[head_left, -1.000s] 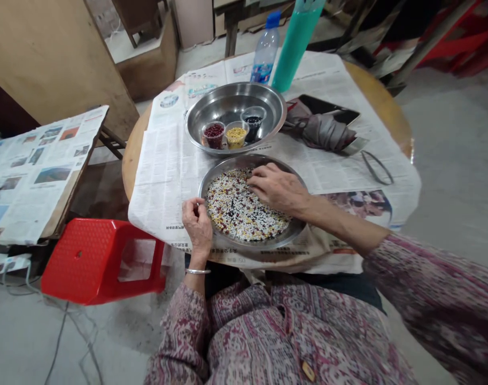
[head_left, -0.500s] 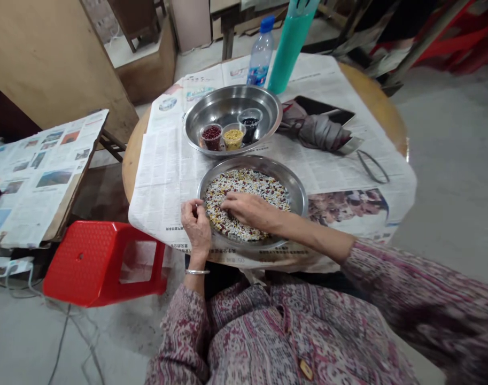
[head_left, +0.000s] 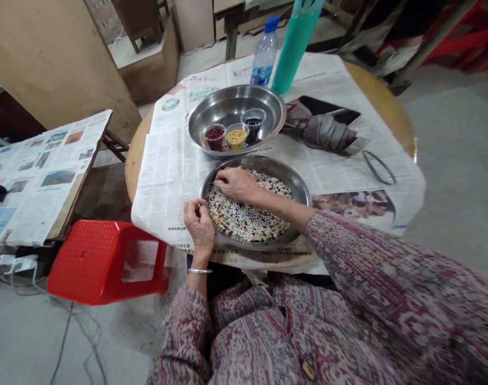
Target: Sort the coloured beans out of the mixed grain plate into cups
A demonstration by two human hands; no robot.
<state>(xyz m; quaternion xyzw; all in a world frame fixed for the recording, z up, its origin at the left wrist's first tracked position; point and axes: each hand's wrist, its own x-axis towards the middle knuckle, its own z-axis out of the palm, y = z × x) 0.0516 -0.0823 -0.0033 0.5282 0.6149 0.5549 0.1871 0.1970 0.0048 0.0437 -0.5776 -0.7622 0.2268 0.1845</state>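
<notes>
A shallow steel basin (head_left: pixel 302 200) holds a mixed layer of white grains with yellow, dark red and black beans (head_left: pixel 254 219). My right hand (head_left: pixel 238 184) is over the far left part of this layer, its fingers bent down and drawn together by the inner wall. Whatever is between those fingertips is hidden. At the left rim rests my left hand (head_left: pixel 199 224), fingers curled in and thumb near the forefinger; its contents, if any, do not show. Beyond, a larger steel basin (head_left: pixel 195 115) contains three clear cups: red beans (head_left: pixel 214 137), yellow beans (head_left: pixel 236 139) and black beans (head_left: pixel 253 125).
Newspaper (head_left: pixel 159 171) covers the round table. Behind the basins stand a clear plastic bottle (head_left: pixel 263 53) and a tall green bottle (head_left: pixel 294 51). A folded grey umbrella (head_left: pixel 324 132) lies to the right beside a dark flat device (head_left: pixel 350 115). A red stool (head_left: pixel 87 262) is at the left.
My right hand has moved from the middle of the mixed beans toward the far left rim, uncovering the middle. My left hand stays at the left rim, little changed.
</notes>
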